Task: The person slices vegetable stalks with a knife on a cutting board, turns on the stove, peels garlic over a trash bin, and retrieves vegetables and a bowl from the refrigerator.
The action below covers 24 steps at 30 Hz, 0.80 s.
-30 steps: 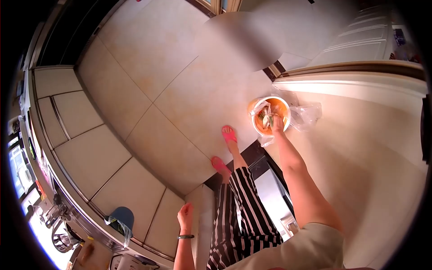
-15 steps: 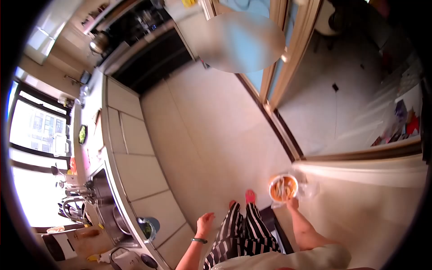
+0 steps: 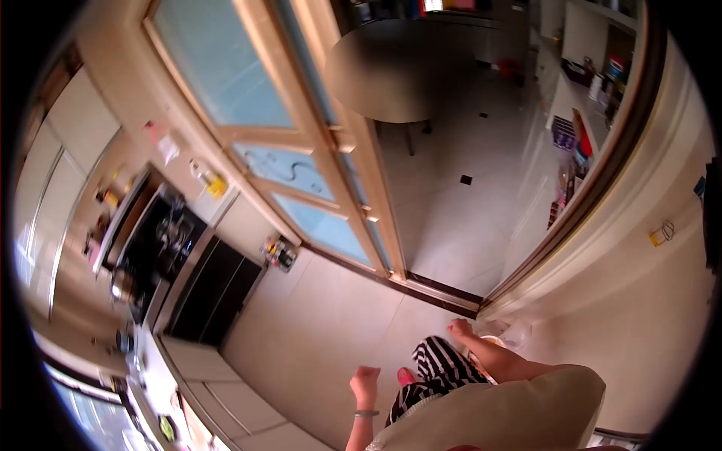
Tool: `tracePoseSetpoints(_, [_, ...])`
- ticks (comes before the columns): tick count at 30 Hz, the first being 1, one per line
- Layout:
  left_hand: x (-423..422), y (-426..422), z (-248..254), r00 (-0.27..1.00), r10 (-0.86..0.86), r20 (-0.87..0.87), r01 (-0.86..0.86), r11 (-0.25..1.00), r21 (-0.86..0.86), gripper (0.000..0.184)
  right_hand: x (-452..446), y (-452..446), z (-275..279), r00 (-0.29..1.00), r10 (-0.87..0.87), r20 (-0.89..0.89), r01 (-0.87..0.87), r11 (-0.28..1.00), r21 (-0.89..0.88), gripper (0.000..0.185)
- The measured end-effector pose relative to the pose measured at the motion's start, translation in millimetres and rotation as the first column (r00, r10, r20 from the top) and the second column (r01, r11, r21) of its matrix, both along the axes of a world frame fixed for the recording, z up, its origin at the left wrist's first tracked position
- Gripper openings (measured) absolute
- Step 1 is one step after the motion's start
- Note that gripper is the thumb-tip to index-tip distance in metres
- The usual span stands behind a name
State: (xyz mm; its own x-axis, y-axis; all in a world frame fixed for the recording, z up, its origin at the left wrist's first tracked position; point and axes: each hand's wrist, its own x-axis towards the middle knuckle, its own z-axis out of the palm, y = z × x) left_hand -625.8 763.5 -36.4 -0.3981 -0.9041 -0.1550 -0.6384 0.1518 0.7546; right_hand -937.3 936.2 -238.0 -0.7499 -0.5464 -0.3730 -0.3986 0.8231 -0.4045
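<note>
My left hand [image 3: 365, 385] hangs in front of me at the left with its fingers curled in; nothing shows in it. A bracelet [image 3: 366, 413] sits on that wrist. My right hand [image 3: 460, 328] is a loose fist held forward above the floor near the door sill, and no object shows in it. Behind my right forearm a round white-rimmed tub [image 3: 493, 340] is partly hidden, with clear crinkled plastic [image 3: 517, 333] beside it. It is apart from my fingers. Striped trousers [image 3: 440, 361] and a red slipper [image 3: 405, 376] show below.
Ahead is a wood-framed sliding door [image 3: 323, 135] with blue glass panels. Its sill [image 3: 436, 292] leads to a tiled room with shelves at the right. A counter [image 3: 218, 406] runs along the left towards the stove [image 3: 169, 233]. Bottles [image 3: 280, 253] stand on the floor beyond.
My view has swung right towards the doorway, and the sink has left it. My right hand, earlier in front of the tub's edge, is now farther forward. My left hand remains curled.
</note>
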Motion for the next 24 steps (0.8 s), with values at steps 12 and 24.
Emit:
tracePoseSetpoints(12, [-451, -61, 98, 0.684, -0.589, -0.430, 0.634, 0.772, -0.050, 0.020, -297, -72, -32, 0.921, -0.379, -0.090, 0.299, 0.837, -0.459, 0.019])
tracePoseSetpoints(24, [-847, -210, 198, 0.587, -0.539, -0.605, 0.564, 0.808, -0.173, 0.039, -618, -324, 92, 0.989, 0.047, 0.143, 0.030, 0.870, -0.492, 0.054])
